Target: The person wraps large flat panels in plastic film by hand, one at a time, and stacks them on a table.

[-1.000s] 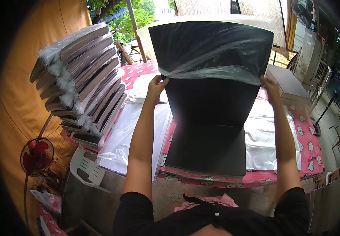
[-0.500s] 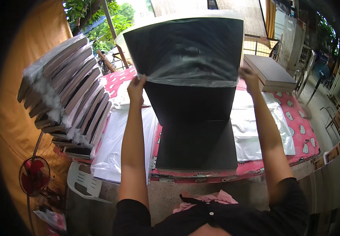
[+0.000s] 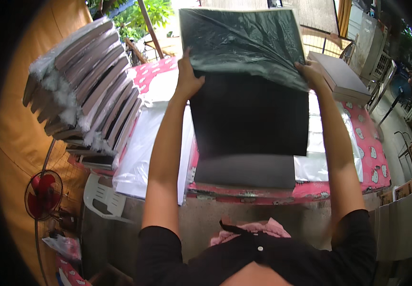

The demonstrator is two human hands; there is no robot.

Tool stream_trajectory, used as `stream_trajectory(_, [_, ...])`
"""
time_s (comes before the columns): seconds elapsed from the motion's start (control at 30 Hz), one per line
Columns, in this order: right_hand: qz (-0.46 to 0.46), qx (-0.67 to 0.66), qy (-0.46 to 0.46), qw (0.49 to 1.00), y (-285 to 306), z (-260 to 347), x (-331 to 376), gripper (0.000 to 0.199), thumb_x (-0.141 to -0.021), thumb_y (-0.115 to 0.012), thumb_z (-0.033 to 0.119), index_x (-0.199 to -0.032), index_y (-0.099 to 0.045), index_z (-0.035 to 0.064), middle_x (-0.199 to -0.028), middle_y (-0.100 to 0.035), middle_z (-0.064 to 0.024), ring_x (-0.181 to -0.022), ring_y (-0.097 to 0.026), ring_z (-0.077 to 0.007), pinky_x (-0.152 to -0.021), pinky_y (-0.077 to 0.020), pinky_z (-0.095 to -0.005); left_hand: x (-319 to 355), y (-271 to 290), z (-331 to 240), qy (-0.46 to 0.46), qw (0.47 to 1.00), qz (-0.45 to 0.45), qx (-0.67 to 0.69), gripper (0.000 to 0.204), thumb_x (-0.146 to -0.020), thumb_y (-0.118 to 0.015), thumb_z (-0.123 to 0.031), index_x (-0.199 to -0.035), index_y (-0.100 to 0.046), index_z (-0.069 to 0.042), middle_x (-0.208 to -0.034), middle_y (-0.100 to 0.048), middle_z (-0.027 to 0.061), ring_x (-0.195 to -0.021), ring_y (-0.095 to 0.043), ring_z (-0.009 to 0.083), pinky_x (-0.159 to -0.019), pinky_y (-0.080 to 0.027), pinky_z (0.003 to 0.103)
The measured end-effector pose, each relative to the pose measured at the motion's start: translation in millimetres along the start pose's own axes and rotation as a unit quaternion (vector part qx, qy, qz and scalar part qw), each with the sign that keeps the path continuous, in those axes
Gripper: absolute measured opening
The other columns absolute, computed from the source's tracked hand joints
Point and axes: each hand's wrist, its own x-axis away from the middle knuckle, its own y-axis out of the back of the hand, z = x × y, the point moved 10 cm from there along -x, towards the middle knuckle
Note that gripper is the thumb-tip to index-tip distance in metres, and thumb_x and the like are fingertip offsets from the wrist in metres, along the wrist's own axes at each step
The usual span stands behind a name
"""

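A large black panel (image 3: 251, 117) is held up before me, tilted over the table. A clear plastic bag (image 3: 244, 40) covers its upper part, wrinkled, with its lower rim slanting down to the right. My left hand (image 3: 189, 80) is closed round the panel's left edge, thumb on the front. At the right edge, my right hand (image 3: 311, 75) is closed on the plastic bag beside the panel. Below lies another black panel (image 3: 245, 170), flat near the table's front edge. White plastic sheets (image 3: 144, 152) are spread to its left, with more to its right.
The table has a pink patterned cover (image 3: 373, 159). A tall, leaning stack of plastic-wrapped panels (image 3: 86, 81) stands left. Grey-brown boxes (image 3: 341, 78) sit at the back right. A white plastic chair (image 3: 105, 196) and a red fan (image 3: 44, 195) are at the lower left.
The bag reaches further down the panel's right side, and its rim now slants. The held panel has shifted right. My left hand has moved onto the panel's edge, thumb in front.
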Motion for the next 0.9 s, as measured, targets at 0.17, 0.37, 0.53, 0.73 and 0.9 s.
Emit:
stream_trajectory(0.17, [0.045, 0.014, -0.088, 0.995, -8.0, -77.0, 52.2, 0.031, -0.072, -0.066, 0.019, -0.084, -0.056, -0.0076, -0.071, -0.057, -0.0109, -0.062, -0.054, -0.0142, -0.053, -0.0410, -0.0311, 70.7, -6.1, 56.0, 0.308, 0.950, 0.051, -0.012, 0.070, -0.056, -0.072, -0.027, -0.107, -0.034, 0.005, -0.095, -0.054, 0.0244, -0.089, -0.056, 0.0326, -0.078, -0.045, 0.036])
stream_trajectory(0.37, [0.205, -0.092, -0.278, 0.934, -64.3, -145.4, 197.0, 0.084, -0.067, -0.071, 0.023, -0.130, -0.020, 0.0026, -0.117, -0.038, -0.0255, -0.109, -0.039, -0.0269, -0.086, -0.0366, -0.0353, 208.9, -46.9, 95.3, 0.311, 0.925, 0.161, -0.147, 0.031, -0.072, -0.047, -0.005, -0.099, -0.034, 0.003, -0.080, -0.056, 0.0288, -0.076, -0.057, 0.0412, -0.068, -0.046, 0.044])
stream_trajectory(0.53, [0.191, 0.273, -0.009, 0.943, -64.7, -137.2, 276.1, 0.094, -0.043, -0.079, 0.028, -0.122, -0.034, 0.0059, -0.116, -0.041, -0.0219, -0.109, -0.041, -0.0337, -0.088, -0.0360, -0.0386, 267.8, -61.5, 51.5, 0.244, 0.945, 0.173, -0.132, 0.035, -0.071, -0.044, 0.000, -0.104, -0.033, 0.003, -0.090, -0.052, 0.0318, -0.080, -0.054, 0.0434, -0.072, -0.045, 0.045])
stream_trajectory(0.73, [0.094, 0.383, 0.053, 0.917, -38.2, -134.1, 251.5, 0.039, -0.069, -0.050, 0.001, -0.106, -0.043, 0.0004, -0.071, -0.057, -0.0243, -0.068, -0.057, -0.0386, -0.061, -0.0456, -0.0423, 261.2, -35.2, 34.2, 0.276, 0.935, 0.201, -0.092, 0.034, -0.070, -0.042, 0.002, -0.104, -0.037, 0.003, -0.098, -0.050, 0.0288, -0.086, -0.051, 0.0432, -0.076, -0.042, 0.046])
stream_trajectory(0.9, [0.123, 0.335, 0.194, 0.914, -14.4, -103.6, 352.3, 0.052, -0.063, -0.050, -0.005, -0.114, -0.044, 0.0035, -0.077, -0.058, -0.0208, -0.062, -0.057, -0.0346, -0.055, -0.0460, -0.0392, 343.0, 22.6, -28.7, 0.319, 0.920, 0.226, -0.030, 0.040, -0.069, -0.041, 0.005, -0.108, -0.036, 0.001, -0.099, -0.050, 0.0285, -0.089, -0.050, 0.0441, -0.077, -0.041, 0.045])
